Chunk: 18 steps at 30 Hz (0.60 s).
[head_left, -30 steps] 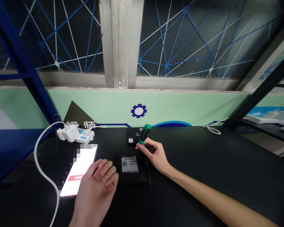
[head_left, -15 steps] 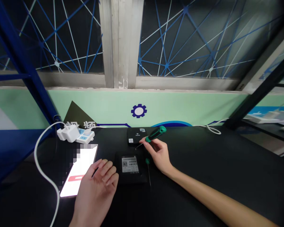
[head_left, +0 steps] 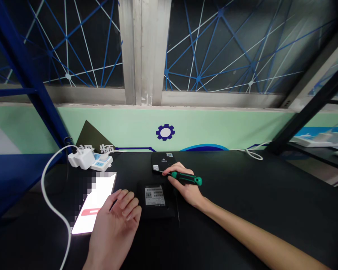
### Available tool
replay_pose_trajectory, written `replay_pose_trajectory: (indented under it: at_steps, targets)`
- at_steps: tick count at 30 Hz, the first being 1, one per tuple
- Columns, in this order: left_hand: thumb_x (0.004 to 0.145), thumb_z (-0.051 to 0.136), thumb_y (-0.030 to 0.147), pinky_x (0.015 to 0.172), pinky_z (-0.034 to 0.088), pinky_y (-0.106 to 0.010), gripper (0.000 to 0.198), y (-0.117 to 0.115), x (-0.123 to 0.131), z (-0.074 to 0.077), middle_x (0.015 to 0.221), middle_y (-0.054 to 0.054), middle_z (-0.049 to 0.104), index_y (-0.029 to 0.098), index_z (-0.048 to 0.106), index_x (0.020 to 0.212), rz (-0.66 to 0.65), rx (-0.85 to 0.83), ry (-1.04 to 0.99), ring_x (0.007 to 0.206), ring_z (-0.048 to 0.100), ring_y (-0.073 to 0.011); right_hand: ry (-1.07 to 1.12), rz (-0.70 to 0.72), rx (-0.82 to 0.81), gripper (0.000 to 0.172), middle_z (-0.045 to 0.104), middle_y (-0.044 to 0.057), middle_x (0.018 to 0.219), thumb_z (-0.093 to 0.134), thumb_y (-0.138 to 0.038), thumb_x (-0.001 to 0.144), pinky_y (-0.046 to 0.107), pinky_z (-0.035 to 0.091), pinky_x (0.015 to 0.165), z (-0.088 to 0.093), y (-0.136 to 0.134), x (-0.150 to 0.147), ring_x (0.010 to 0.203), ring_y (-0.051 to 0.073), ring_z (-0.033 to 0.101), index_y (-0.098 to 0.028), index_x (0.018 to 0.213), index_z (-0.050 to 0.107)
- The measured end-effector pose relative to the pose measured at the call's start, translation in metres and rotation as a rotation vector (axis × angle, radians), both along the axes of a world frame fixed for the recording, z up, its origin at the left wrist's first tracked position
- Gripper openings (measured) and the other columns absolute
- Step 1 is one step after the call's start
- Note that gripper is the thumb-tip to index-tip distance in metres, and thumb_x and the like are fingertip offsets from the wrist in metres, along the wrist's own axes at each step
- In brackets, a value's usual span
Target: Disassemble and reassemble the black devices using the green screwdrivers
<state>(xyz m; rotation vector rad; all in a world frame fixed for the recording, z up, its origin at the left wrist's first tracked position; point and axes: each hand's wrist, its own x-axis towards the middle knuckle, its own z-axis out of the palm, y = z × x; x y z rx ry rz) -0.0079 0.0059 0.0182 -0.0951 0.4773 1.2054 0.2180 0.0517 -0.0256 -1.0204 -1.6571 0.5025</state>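
Observation:
My right hand is closed around a green-and-black screwdriver, held nearly level with its thin shaft pointing left. Its tip is at the front edge of a small black box with a QR sticker; whether they touch I cannot tell. Below it lies a flat black device with a white printed label facing up. Beside that device a second screwdriver's shaft shows, its handle hidden by my right hand. My left hand rests palm up, fingers loosely curled and thumb apart, with nothing visible in it, overlapping a lit phone.
A white power strip with a charger plugged in sits at the back left. Its white cable curves down the left side. Another white cable lies at the back right. Behind the black table stands a green wall.
My right hand has tipped the screwdriver from slanting upward to nearly level, swinging its handle down and its tip up and left. The second screwdriver's handle is now covered. My left hand stays put.

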Motion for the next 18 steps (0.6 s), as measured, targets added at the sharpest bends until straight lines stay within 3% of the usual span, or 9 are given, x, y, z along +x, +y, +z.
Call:
replay_pose_trajectory:
  at_steps: [4,10,18]
  targets:
    - [0.1,0.038,0.011,0.042,0.034,-0.021,0.033,0.0003,-0.0005,-0.001,0.06,0.007,0.031,0.02,0.039,0.068,0.006,0.001,-0.012,0.044,0.037,-0.0062,-0.067,-0.002,0.013,0.02,0.072,0.007,0.086,0.059,-0.034,0.096,0.041,0.048,0.081,0.0048,-0.0015,-0.0018,0.086,0.025,0.061,-0.024,0.09,0.076]
    - [0.1,0.04,0.011,0.042,0.035,-0.022,0.033,0.0013,0.0009,0.0003,0.06,0.007,0.032,0.02,0.039,0.068,0.001,0.0,0.002,0.045,0.037,-0.0063,-0.157,0.047,0.04,0.033,0.068,0.004,0.069,0.056,-0.033,0.098,0.039,0.046,0.075,0.0064,-0.002,-0.006,0.076,0.023,0.058,-0.023,0.07,0.072]
    - [0.101,0.04,0.012,0.042,0.034,-0.022,0.034,-0.002,-0.0001,0.0016,0.06,0.007,0.031,0.02,0.039,0.068,0.01,-0.005,0.014,0.044,0.037,-0.0065,-0.14,0.056,0.074,0.028,0.069,0.005,0.072,0.056,-0.027,0.097,0.038,0.046,0.076,0.0059,-0.0028,-0.0048,0.076,0.022,0.059,-0.022,0.073,0.069]
